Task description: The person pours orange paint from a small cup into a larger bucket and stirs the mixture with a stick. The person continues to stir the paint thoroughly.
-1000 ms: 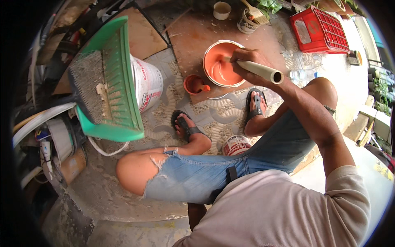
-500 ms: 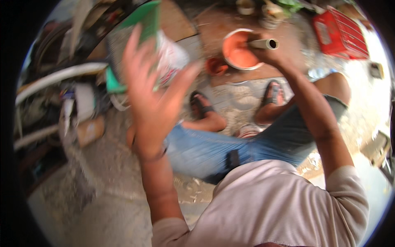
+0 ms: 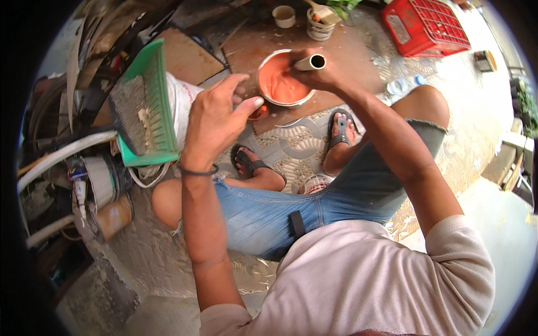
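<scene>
My right hand [image 3: 320, 74] is wrapped round a cream hollow pipe [image 3: 311, 63], its open end turned up towards me. The pipe's lower end is hidden by the hand, over a white-rimmed bucket [image 3: 304, 101] of orange paint [image 3: 278, 81]. Ripples mark the paint's surface. To the left of the bucket, my left hand [image 3: 216, 115] hovers with thumb and fingers apart and nothing between them. Just past its thumb, a small orange-stained cup [image 3: 259, 114] stands partly covered by the hand. Both bucket and cup are on a brown board [image 3: 350, 70].
A green dustpan-like tray [image 3: 159, 101] leans against a white sack [image 3: 182, 95] at the left. Beyond the bucket stand a small pale pot [image 3: 284, 17] and a tub with a brush [image 3: 321, 28]. A red crate [image 3: 428, 28], a plastic bottle [image 3: 399, 85] and a tin [image 3: 485, 61] lie rightward.
My left hand has come down from its raised, wide-spread pose and now curves closer to the bucket. The right hand keeps its grip on the pipe. The whole view has shifted slightly.
</scene>
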Demonstrator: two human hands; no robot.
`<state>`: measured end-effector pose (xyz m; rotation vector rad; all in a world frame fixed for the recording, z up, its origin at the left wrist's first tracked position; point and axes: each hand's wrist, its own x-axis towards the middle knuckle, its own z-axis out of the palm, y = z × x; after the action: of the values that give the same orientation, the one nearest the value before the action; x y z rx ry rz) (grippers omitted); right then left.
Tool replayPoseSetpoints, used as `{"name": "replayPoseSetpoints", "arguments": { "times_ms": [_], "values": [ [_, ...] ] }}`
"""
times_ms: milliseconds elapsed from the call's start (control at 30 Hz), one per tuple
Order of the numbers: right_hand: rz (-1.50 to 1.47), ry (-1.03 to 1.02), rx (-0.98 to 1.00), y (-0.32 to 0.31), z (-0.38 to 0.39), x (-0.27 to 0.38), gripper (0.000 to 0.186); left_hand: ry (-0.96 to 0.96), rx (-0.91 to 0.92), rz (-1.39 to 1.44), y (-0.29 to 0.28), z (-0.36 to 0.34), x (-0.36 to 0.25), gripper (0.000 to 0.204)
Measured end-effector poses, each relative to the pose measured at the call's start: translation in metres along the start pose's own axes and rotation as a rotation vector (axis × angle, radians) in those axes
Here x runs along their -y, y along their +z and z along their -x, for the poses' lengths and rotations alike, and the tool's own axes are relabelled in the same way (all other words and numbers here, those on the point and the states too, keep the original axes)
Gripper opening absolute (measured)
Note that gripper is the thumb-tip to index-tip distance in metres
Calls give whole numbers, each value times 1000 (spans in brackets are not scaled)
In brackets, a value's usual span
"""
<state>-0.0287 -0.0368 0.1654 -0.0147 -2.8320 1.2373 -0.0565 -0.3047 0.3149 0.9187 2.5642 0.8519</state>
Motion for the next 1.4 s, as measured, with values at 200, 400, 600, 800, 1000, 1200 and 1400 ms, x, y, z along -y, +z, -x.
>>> {"name": "replayPoseSetpoints", "arguments": {
  "times_ms": [200,400,600,800,1000,1200,1400],
  "values": [
    [-151,254,150,-12,-3,27,23,8,-92,-124,4,11,37,48],
    [-120,-138,22,11,-12,20,21,54,-162,-194,11,11,51,43],
    [-42,257,172,-13,-14,43,23,-25,-92,-186,12,15,41,45],
    [-149,53,51,6,-11,49,17,29,-141,-203,12,16,49,43],
    [14,231,189,-18,-18,44,20,7,-126,-158,12,14,43,42],
    [-371,125,94,16,-14,42,18,34,-161,-213,17,13,52,39],
    [96,116,92,-8,-18,32,19,11,-124,-190,16,11,42,37]
  ]
}}
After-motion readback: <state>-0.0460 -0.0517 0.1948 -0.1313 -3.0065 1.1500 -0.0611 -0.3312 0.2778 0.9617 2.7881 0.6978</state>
